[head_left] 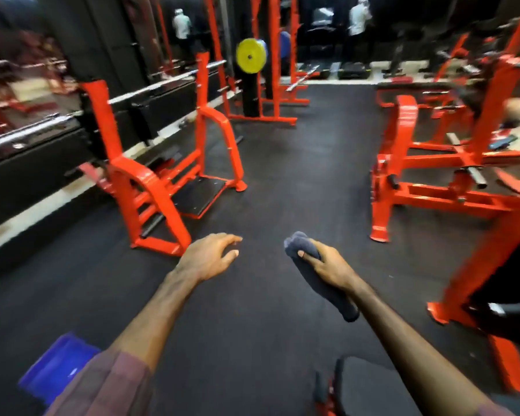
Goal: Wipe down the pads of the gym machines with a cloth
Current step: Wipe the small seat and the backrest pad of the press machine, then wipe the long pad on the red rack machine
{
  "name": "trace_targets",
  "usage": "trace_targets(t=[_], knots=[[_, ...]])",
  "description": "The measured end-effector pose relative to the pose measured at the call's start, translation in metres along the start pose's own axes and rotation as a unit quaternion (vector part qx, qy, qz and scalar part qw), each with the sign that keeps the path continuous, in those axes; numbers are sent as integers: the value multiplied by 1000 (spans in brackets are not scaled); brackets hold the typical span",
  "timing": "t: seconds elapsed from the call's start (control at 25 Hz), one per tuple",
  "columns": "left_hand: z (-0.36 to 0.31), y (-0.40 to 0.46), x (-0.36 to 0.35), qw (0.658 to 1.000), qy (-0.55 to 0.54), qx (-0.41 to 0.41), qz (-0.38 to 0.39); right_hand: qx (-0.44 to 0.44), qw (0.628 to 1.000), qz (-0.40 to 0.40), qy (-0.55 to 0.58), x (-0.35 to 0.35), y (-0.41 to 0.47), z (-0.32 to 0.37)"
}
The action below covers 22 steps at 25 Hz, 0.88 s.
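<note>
Cloth (pixel 315 274) sits bunched in the right hand (pixel 327 265), left hand (pixel 207 259) spread loose and holding nothing, both out over bare floor between 2 red machines, so it looks like he's between pads, needing the next one.

The soft, matt dark-grey cloth (pixel 314 274) looks like fleecy towelling. The glossy orange-red painted metal bench frame (pixel 150 187) shines above the matt, finely grained black rubber floor (pixel 282 163). The shiny blue plastic bin (pixel 57 364) looks smooth.
</note>
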<state>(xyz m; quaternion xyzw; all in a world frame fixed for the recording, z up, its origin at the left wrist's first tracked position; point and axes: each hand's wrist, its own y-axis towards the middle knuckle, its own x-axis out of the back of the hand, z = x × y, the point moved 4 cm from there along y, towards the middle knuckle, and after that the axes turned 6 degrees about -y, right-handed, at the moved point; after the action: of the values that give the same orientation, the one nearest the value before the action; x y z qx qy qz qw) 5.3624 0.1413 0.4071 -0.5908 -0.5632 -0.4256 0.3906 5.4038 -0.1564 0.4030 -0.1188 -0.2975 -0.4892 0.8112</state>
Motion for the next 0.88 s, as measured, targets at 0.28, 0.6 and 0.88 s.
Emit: trace_targets(t=[0.28, 0.6, 0.88], knots=[[205, -146, 93, 959, 30, 267, -90, 160, 959, 226, 61, -240, 163, 134], [322, -405, 147, 827, 49, 530, -181, 324, 841, 425, 84, -501, 176, 328], [411, -659, 166, 682, 45, 657, -318, 395, 742, 529, 111, -728, 93, 494]])
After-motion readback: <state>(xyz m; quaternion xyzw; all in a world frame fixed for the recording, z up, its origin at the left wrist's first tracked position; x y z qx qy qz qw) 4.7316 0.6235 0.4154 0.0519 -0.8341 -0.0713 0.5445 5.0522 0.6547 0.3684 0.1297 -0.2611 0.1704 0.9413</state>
